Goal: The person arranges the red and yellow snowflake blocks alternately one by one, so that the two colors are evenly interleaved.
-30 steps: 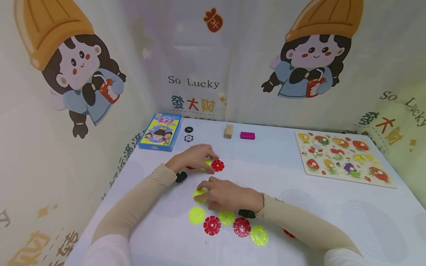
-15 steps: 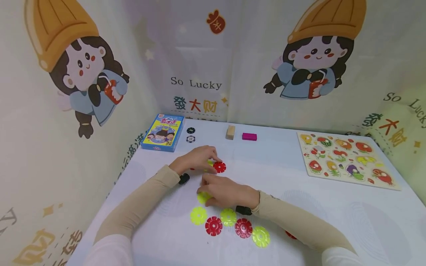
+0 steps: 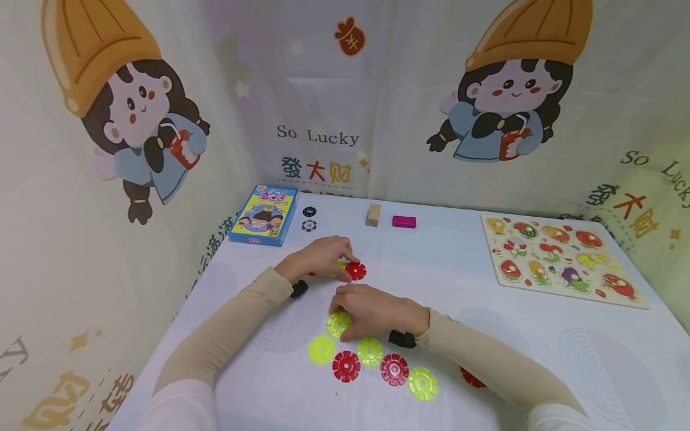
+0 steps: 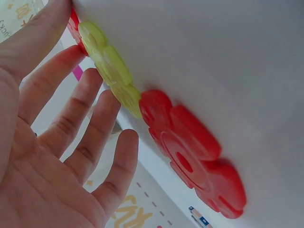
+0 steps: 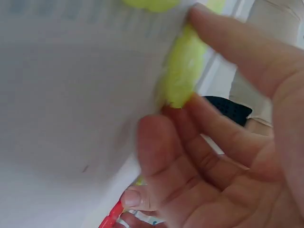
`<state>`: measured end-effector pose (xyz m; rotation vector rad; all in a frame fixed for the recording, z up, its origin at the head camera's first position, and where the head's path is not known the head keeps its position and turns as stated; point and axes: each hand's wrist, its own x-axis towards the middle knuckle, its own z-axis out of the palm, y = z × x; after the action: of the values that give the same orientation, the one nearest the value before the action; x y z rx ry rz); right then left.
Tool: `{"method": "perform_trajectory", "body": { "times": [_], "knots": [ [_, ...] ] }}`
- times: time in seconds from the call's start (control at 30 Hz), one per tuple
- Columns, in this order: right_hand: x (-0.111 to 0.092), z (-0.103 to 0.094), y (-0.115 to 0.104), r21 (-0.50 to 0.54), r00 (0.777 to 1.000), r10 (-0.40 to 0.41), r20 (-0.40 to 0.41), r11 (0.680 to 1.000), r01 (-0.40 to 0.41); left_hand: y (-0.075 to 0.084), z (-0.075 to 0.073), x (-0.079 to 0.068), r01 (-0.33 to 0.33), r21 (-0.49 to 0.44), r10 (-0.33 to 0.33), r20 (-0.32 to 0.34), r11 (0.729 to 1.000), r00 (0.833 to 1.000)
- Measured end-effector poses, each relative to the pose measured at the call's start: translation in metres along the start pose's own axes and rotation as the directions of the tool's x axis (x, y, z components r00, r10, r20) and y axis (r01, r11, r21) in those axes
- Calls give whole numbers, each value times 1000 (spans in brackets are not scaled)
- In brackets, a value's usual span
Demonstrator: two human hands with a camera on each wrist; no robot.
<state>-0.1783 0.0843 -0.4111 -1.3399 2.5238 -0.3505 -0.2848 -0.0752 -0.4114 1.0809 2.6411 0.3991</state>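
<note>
In the head view my left hand (image 3: 322, 257) reaches over a row of flower-shaped plastic discs. Its thumb and index finger pinch the edges of a red flower-shaped disc (image 3: 356, 271) at the row's right end. Beside that, under the palm, lie a yellow-green disc (image 4: 111, 66) and another red disc (image 4: 190, 154), clear in the left wrist view. Nearer me, my right hand (image 3: 374, 310) holds a yellow-green flower-shaped disc (image 3: 339, 325) by its edges between thumb and fingers. The right wrist view shows that disc (image 5: 183, 66) flat on the table, slightly blurred.
Several more discs lie nearer me, including a yellow-green one (image 3: 321, 349) and a red one (image 3: 395, 369); another red one (image 3: 472, 377) is partly under the right sleeve. Farther back are a blue card box (image 3: 264, 215), two chips (image 3: 309, 225), two blocks (image 3: 404, 222) and a fruit puzzle board (image 3: 563, 260).
My right hand has closed its fingers round the yellow-green disc's edges and slid it a little to the right and toward me. The left hand stays at its row. The head view has shifted slightly.
</note>
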Motion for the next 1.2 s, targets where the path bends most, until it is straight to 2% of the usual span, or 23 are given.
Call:
{"method": "perform_trajectory", "body": {
  "times": [0.13,0.27,0.47,0.6,0.7,0.8,0.87,1.03,1.1,1.2],
  "knots": [
    [-4,2,-2,63,1000,-8,-19,998,9,0,0,3,15,3,-15,7,1000,1000],
    [-8,5,-4,83,999,-30,-35,996,33,0,0,3,23,7,-23,12,1000,1000],
    [-9,1,-3,49,997,-55,-45,997,57,0,0,3,42,-13,-42,18,999,999],
    [-9,0,2,0,998,-47,-52,999,47,0,0,3,50,-18,-50,22,999,999],
    [-14,-3,14,-1,997,-6,-82,1000,6,0,0,3,43,-7,-43,19,999,999],
    [-22,-11,36,28,987,65,-145,998,-61,0,0,4,36,-1,-36,15,999,999],
    [-27,-16,54,38,971,132,-199,991,-127,0,0,4,32,-3,-32,15,999,999],
    [-33,-19,91,59,911,294,-291,955,-289,1,0,3,39,-5,-38,20,999,999],
    [-32,-19,98,80,900,316,-300,949,-306,1,1,3,38,-4,-38,20,999,999],
    [-29,-19,100,77,903,313,-295,949,-304,1,1,3,32,-5,-32,18,999,999]
  ]
}}
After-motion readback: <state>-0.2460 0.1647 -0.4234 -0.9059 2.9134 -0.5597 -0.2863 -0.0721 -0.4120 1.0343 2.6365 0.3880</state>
